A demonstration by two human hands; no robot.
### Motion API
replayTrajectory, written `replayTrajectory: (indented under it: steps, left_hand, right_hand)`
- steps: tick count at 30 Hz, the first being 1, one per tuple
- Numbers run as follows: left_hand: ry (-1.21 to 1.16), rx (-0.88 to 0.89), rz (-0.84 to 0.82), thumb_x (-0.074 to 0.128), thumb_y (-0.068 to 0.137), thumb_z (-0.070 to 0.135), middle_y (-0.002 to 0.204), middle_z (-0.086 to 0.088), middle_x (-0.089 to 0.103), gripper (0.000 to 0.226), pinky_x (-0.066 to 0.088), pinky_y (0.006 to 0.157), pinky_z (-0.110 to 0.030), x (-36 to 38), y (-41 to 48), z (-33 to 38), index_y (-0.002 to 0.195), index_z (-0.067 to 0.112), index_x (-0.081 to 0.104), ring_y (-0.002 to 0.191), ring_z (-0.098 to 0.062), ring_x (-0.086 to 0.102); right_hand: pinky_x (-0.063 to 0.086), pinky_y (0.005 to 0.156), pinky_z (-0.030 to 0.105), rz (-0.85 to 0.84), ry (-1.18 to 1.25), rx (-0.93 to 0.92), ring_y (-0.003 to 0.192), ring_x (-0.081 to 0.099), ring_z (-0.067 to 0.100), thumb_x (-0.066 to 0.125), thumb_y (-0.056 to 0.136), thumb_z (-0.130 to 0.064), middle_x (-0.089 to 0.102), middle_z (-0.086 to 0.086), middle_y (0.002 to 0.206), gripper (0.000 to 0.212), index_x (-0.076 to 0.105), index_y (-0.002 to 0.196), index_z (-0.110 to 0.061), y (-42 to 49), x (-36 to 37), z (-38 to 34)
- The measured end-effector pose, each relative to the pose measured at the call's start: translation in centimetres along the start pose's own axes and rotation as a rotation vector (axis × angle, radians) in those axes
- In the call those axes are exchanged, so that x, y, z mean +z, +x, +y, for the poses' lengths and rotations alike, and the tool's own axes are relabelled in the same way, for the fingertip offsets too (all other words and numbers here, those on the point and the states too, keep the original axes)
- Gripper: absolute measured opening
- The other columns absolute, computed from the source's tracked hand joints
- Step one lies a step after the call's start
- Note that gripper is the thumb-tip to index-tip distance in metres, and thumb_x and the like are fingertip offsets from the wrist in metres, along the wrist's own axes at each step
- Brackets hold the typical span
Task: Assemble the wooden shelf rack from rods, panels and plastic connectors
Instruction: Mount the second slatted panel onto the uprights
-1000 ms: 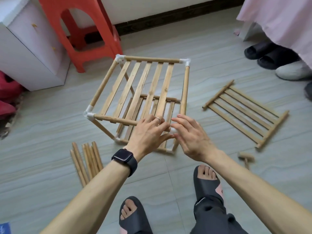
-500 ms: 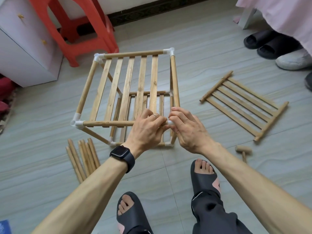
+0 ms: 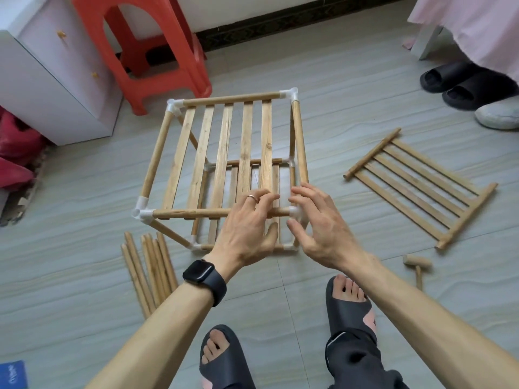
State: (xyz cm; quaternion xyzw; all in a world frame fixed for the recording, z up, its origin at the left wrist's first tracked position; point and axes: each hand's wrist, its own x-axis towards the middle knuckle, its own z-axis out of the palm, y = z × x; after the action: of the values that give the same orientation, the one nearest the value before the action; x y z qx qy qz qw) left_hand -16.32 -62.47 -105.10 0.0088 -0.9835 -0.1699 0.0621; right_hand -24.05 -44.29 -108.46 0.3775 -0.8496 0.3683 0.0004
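Note:
The half-built wooden rack [image 3: 224,153] stands on the floor as two slatted tiers joined by white plastic connectors. My left hand [image 3: 250,228], with a watch and a ring, lies over the near top rod [image 3: 196,213] close to its right end, fingers loosely bent and thumb below the rod. My right hand [image 3: 317,223] hovers with spread fingers around the near right corner connector [image 3: 295,211], which shows between thumb and fingers. Neither hand visibly clamps anything.
A spare slatted panel [image 3: 418,189] lies on the floor to the right, with a small wooden mallet [image 3: 417,263] near it. Several loose rods [image 3: 148,273] lie at the left. Behind are a red stool [image 3: 146,51], a white cabinet [image 3: 50,80] and dark slippers [image 3: 463,80].
Both hands pinched the near right corner joint half a second ago; their fingers have now spread and loosened from it. The rack stays in place.

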Motion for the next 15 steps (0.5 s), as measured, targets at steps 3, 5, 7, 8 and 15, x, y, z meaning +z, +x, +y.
replayTrajectory:
  steps: [3, 5, 7, 8, 15]
  left_hand:
    - [0.053, -0.218, 0.017, 0.055, 0.088, 0.059, 0.149, -0.004, 0.039, 0.069, 0.031, 0.116, -0.047, -0.6, -1.0, -1.5, 0.146, 0.023, 0.043, 0.143, -0.023, 0.026]
    - [0.031, -0.325, -0.069, 0.039, 0.083, 0.078, 0.159, -0.005, 0.028, 0.087, 0.012, 0.123, -0.05, -0.8, -1.2, -1.9, 0.154, 0.028, 0.03, 0.151, -0.024, 0.01]
    - [-0.001, -0.361, -0.158, 0.023, 0.077, 0.092, 0.167, -0.008, 0.014, 0.104, -0.012, 0.121, -0.051, -0.7, -1.1, -1.6, 0.16, 0.029, 0.015, 0.154, -0.023, -0.007]
    - [-0.004, -0.386, -0.203, 0.017, 0.074, 0.097, 0.168, -0.011, 0.007, 0.11, -0.019, 0.118, -0.052, -0.9, -0.8, -1.4, 0.16, 0.029, 0.013, 0.154, -0.023, -0.012]
    - [0.143, -0.538, -0.319, 0.028, 0.06, 0.105, 0.167, -0.011, -0.02, 0.138, -0.022, 0.112, -0.058, -3.1, -1.5, -0.6, 0.161, 0.012, 0.009, 0.153, -0.031, -0.019]
  right_hand:
    - [0.037, 0.099, 0.01, 0.08, 0.304, 0.361, 0.133, 0.041, 0.007, 0.056, 0.101, -0.037, 0.043, -0.007, 0.143, 0.051, 0.043, 0.147, -0.018, -0.2, 0.4, -1.0]
    - [0.042, 0.076, 0.016, 0.062, 0.424, 0.591, 0.107, 0.058, 0.014, 0.044, 0.106, -0.042, 0.06, -0.012, 0.108, 0.027, 0.055, 0.124, -0.025, -0.2, 0.8, -1.9]
    - [0.04, 0.063, 0.026, 0.037, 0.364, 0.626, 0.083, 0.06, 0.018, 0.038, 0.107, -0.043, 0.059, -0.009, 0.081, 0.025, 0.053, 0.095, -0.027, -0.4, 1.1, -2.9]
    - [0.039, 0.061, 0.028, -0.005, 0.329, 0.616, 0.079, 0.06, 0.016, 0.037, 0.107, -0.043, 0.059, -0.007, 0.078, 0.026, 0.05, 0.09, -0.028, -0.7, 0.9, -3.7]
    - [0.053, 0.088, 0.036, -0.692, 0.27, 0.201, 0.096, 0.065, 0.013, 0.044, 0.093, -0.043, 0.073, -0.005, 0.102, 0.032, 0.065, 0.109, -0.025, -4.4, 0.5, -9.0]
